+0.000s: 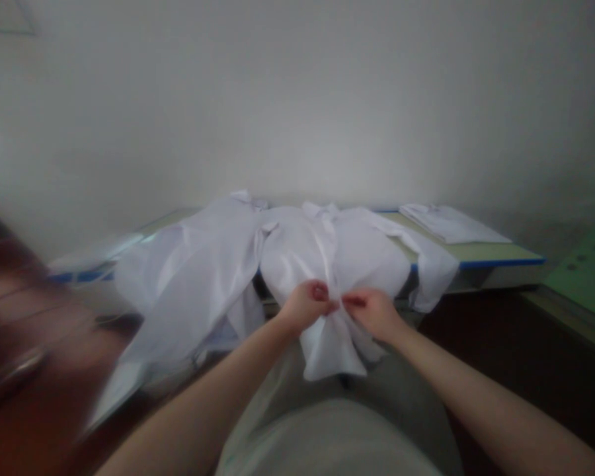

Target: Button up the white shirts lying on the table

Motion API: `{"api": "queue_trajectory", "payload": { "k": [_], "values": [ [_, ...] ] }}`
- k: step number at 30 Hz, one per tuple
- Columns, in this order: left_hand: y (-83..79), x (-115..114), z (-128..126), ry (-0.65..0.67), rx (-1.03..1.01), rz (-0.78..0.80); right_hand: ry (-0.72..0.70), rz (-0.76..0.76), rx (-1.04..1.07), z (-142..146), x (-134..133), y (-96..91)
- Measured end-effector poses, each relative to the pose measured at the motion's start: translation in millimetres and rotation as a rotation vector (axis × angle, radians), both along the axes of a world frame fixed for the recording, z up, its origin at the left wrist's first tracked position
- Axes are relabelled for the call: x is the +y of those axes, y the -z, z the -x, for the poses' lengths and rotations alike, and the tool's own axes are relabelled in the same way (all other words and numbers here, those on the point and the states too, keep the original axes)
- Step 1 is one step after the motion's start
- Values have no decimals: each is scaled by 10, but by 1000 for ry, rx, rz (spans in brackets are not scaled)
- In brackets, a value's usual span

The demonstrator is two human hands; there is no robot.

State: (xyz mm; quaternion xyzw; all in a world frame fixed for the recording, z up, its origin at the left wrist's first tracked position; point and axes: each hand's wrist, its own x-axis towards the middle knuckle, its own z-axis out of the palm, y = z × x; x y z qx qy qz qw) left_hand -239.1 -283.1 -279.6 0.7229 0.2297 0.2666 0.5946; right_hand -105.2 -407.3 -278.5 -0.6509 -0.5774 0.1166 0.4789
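Observation:
A white shirt point(297, 254) lies front up on the table, its collar toward the wall and its lower part hanging over the near edge. My left hand point(307, 305) pinches the front placket from the left. From the right, my right hand point(374, 312) pinches the placket's other side, fingertips close to those of the left. Any button between the fingers is too small to make out. The hem drapes below both hands in front of my lap. One sleeve of this shirt stretches right and hangs off the table edge.
Left of the shirt, another white garment point(193, 264) spreads over the table and hangs far down its front. A folded white garment point(456, 223) lies at the table's right end. The blue-edged table point(500, 254) stands against a pale wall. Something reddish and blurred is at far left.

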Motion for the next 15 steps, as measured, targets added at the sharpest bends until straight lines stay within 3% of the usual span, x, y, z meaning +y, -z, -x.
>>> {"api": "queue_trajectory", "payload": {
  "k": [15],
  "values": [
    [33,-38,-82,-38,-98,46,173,-150,-160,93,27,18]
  ]
}}
